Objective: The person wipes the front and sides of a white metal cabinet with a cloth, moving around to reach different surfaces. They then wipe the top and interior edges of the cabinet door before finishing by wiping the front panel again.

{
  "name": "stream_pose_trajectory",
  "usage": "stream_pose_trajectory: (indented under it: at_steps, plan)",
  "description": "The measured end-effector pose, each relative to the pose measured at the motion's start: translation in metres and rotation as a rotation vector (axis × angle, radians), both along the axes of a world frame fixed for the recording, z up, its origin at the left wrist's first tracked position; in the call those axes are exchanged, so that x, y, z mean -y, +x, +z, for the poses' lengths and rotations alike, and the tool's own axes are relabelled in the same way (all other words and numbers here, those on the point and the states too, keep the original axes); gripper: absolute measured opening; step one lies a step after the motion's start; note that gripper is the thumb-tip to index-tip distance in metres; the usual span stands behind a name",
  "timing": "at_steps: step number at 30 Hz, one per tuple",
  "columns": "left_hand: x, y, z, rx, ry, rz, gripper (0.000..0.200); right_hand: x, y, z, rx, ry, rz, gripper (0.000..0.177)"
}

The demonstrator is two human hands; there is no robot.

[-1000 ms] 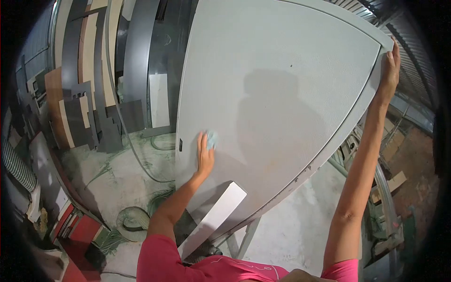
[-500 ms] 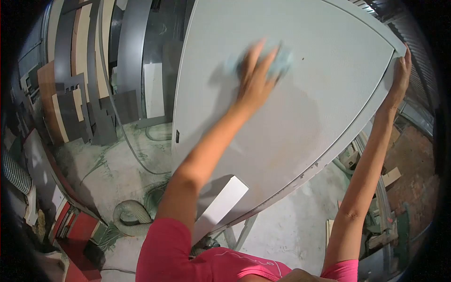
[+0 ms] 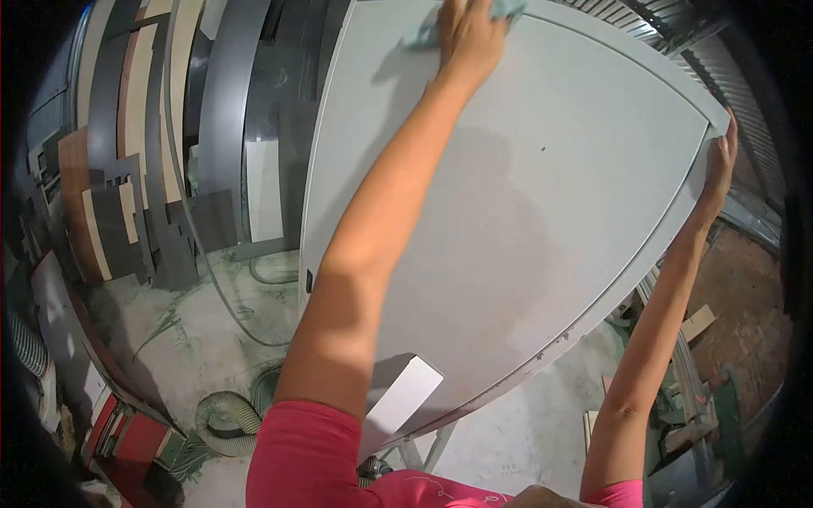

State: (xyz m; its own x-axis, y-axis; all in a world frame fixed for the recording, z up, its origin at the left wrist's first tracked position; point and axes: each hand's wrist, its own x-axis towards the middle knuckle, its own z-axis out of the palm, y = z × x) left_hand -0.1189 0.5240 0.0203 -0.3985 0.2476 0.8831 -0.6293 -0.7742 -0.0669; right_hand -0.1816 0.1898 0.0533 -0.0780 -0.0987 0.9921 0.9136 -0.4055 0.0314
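Currently, blue cloth is against the grey panel near its top edge; left grip grasps it. Right grip touches panel's right edge, can't tell if clenched. 1 white board in front, low; coiled hose on floor, left.

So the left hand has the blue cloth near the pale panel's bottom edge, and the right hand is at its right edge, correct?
Not the bottom: the head view shows the left hand with the blue cloth near the top edge of the pale panel. The right hand is at its right edge.
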Motion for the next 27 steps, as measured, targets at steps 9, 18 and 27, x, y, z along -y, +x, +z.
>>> stream_pose_trajectory:
  at_steps: [9, 18, 27]
  plan:
    - [0.003, -0.032, -0.304, -0.495, -0.357, -0.203, 0.047, 0.024, 0.016, 0.023, 0.178, -0.155, -0.24, 0.051]
    - [-0.04, 0.022, -0.257, -0.551, -0.625, -0.154, 0.049, 0.044, 0.031, 0.043, 0.166, -0.13, -0.194, 0.068]
    - [-0.028, 0.01, 0.038, -0.174, -0.14, 0.007, 0.032, 0.052, 0.021, 0.03, 0.067, -0.258, -0.143, 0.06]
